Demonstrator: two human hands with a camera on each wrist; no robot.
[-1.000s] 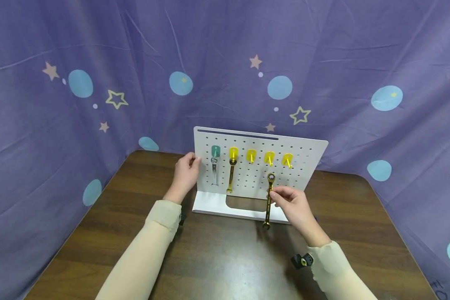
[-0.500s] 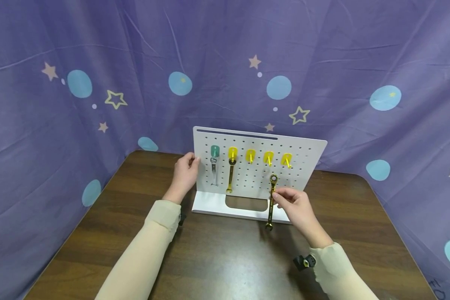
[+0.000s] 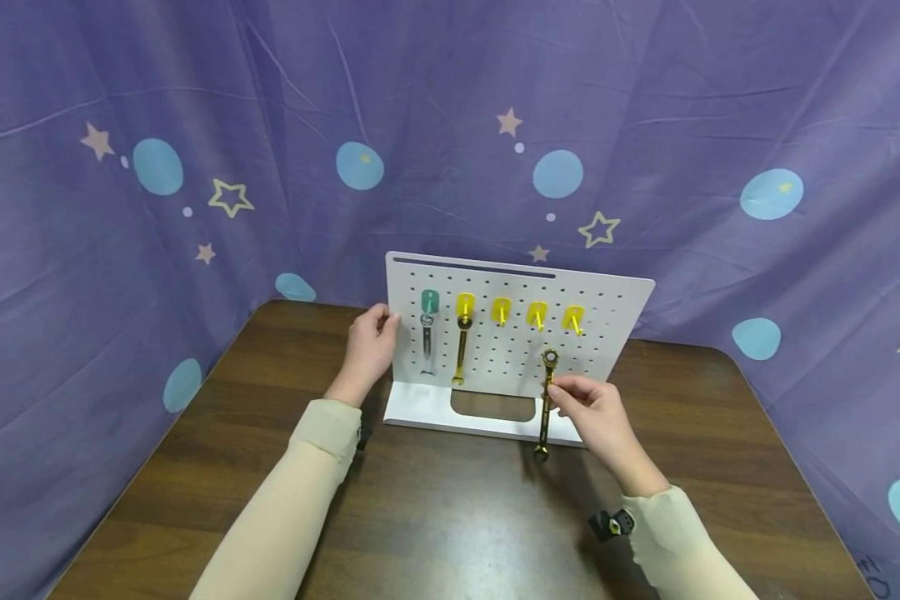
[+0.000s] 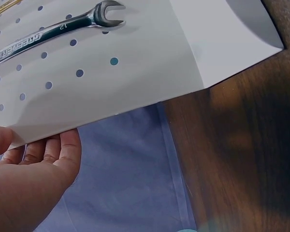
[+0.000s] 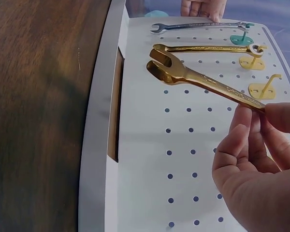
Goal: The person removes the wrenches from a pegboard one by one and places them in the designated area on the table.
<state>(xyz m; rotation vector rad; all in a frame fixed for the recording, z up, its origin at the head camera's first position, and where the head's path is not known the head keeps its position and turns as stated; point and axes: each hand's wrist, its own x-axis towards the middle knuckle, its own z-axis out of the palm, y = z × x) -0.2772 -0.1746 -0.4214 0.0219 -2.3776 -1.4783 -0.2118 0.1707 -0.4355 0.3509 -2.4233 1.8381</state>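
Right hand has the gold wrench pinched by the shank between thumb and fingertips, roughly upright, ring end up and open end pointing down at the desk. It's held just in front of the white pegboard, below the free yellow hooks, and isn't on any of them yet. Left hand is wrapped around the board's left edge, fingers behind and thumb in front, bracing it.

How I'd do it, big stuff first:

- Keep that left hand on the board. It's a freestanding panel on a thin base, so I reckon any push on a hook could tip it back.
- Lift the wrench straight up until the ring end is level with an empty hook; the ones at the right look free. The silver wrench and the other gold wrench already hang at the left.
- Bring the ring over the hook tip, then lower it. The hooks angle upward, so it probably has to go on from slightly above.
- Pinch is fairly high on the shank, so the tool may swing; loosen the fingers only once the ring has seated.
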